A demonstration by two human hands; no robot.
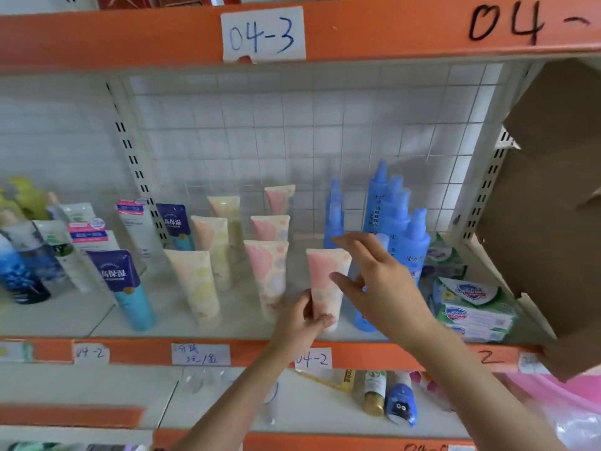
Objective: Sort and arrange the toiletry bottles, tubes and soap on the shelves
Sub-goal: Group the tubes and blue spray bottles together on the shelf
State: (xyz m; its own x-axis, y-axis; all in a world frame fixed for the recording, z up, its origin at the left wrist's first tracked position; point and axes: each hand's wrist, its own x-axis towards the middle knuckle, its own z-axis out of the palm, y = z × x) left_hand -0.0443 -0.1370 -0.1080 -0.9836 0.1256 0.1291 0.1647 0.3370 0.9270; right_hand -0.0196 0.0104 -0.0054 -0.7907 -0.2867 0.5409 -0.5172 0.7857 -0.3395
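We read shelf tags "04-2", "04-3" | left hand fingers pinching pink tube | right hand fingers spread wide

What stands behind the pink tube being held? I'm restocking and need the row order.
Behind the pink tube, held by the left hand, stand blue spray bottles. The right hand covers their lower parts.

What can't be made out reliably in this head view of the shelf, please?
- Blue spray bottles: the right hand covers their lower parts, so their count is unclear.
- Pink tube: the left hand holds its base, hiding the cap.
- Soap packs: print too blurred to read.
- Cardboard box: cut off by the right edge.
- Lower-shelf bottle: partly behind the right forearm.
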